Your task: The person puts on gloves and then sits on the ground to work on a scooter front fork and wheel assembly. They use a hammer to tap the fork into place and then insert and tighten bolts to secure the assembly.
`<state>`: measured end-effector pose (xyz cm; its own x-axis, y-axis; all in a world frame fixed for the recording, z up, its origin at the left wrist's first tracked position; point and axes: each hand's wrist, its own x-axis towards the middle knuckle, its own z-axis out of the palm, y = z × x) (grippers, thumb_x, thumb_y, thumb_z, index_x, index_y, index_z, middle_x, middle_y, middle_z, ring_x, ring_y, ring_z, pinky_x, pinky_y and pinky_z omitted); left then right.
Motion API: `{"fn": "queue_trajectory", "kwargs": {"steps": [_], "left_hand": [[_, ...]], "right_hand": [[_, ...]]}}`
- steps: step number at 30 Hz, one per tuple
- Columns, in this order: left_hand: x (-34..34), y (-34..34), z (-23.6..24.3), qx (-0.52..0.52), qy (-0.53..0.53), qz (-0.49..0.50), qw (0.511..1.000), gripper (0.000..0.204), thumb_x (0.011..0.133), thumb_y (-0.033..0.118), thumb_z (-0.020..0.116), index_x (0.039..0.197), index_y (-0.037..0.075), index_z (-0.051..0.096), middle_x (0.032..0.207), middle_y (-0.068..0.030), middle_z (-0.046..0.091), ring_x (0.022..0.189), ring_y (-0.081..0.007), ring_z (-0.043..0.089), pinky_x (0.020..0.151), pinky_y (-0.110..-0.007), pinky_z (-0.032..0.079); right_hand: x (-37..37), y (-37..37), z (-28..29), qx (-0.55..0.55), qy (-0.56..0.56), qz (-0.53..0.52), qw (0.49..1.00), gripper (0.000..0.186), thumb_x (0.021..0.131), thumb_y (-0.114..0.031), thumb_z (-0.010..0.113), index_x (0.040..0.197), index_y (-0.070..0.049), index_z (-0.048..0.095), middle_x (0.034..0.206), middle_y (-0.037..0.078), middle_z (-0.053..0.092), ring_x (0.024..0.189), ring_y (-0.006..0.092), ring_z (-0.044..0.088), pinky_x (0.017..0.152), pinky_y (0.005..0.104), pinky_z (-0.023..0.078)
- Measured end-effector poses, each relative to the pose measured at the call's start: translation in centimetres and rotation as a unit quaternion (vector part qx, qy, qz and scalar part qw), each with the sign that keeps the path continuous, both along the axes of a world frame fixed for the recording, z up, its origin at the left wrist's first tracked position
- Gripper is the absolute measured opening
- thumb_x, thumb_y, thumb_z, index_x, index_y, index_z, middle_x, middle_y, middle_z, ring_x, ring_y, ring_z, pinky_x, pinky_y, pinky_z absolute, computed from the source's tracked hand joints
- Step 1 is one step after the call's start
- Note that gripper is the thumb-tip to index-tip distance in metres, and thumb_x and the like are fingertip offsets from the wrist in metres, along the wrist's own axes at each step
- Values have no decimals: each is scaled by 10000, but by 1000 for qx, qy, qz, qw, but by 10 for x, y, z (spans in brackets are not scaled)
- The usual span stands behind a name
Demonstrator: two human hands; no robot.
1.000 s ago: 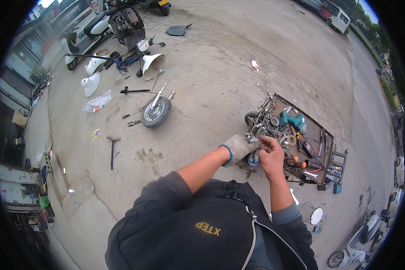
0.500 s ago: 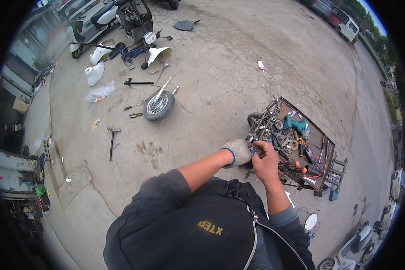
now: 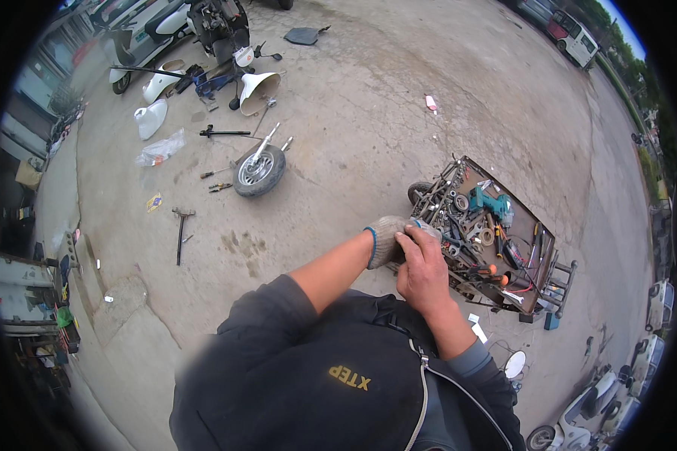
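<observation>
My left hand wears a pale knitted work glove with a blue cuff. It is held in front of my chest against my right hand, its fingers mostly hidden. Bare, my right hand has its fingers bent and pressed to a second pale work glove, which shows only in part, with a bit of blue edging. Just beyond both hands stands a low metal tool cart. In it lie a teal power tool, orange-handled tools, a small wrench and many loose metal parts.
On the concrete left of the cart lie a wheel with fork legs, a T-shaped tool, a clear plastic bag and white body panels. A partly stripped scooter stands behind them. More scooters are at lower right.
Both hands have shifted slightly left and up together. My right hand's fingers now reach over the gloved left hand, and more pale fabric shows beyond them. The view has tilted a little.
</observation>
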<state>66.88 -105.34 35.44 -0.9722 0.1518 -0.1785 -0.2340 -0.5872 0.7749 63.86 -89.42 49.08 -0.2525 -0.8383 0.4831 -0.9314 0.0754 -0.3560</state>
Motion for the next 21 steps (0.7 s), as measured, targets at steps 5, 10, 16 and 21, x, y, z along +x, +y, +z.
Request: {"fn": "queue_trajectory", "kwargs": {"steps": [5, 10, 16, 21], "left_hand": [[16, -8, 52, -227, -104, -6, 968, 391, 981, 313, 602, 1339, 169, 662, 1315, -72, 692, 1221, -248, 651, 1005, -333, 534], [17, 3, 91, -296, -207, 62, 931, 401, 1088, 360, 445, 1261, 86, 682, 1186, -165, 738, 1082, -333, 704, 930, -400, 563], [15, 24, 97, -724, 87, 8, 685, 355, 1063, 296, 443, 1199, 71, 681, 1224, -221, 719, 1049, -418, 694, 908, -515, 564], [10, 38, 101, -688, -38, -45, 724, 353, 1003, 332, 546, 1190, 77, 701, 1178, -216, 738, 1076, -398, 709, 927, -514, 564]], "right_hand": [[-8, 11, -18, 60, -13, -33, 998, 591, 740, 74, 624, 1323, -28, 625, 1301, 176, 646, 1201, 367, 635, 1036, 473, 518], [-16, 26, -38, 146, 100, -68, 982, 427, 808, -53, 660, 1235, -46, 680, 1153, 123, 700, 1019, 309, 674, 824, 450, 520], [-26, 32, -42, 352, 37, -171, 920, 232, 803, -91, 659, 1011, 4, 623, 954, 163, 721, 903, 348, 692, 790, 484, 537], [-34, 27, -24, 188, -186, -262, 928, 182, 905, -46, 562, 1049, 65, 559, 942, 265, 720, 845, 452, 713, 803, 541, 547]]}}
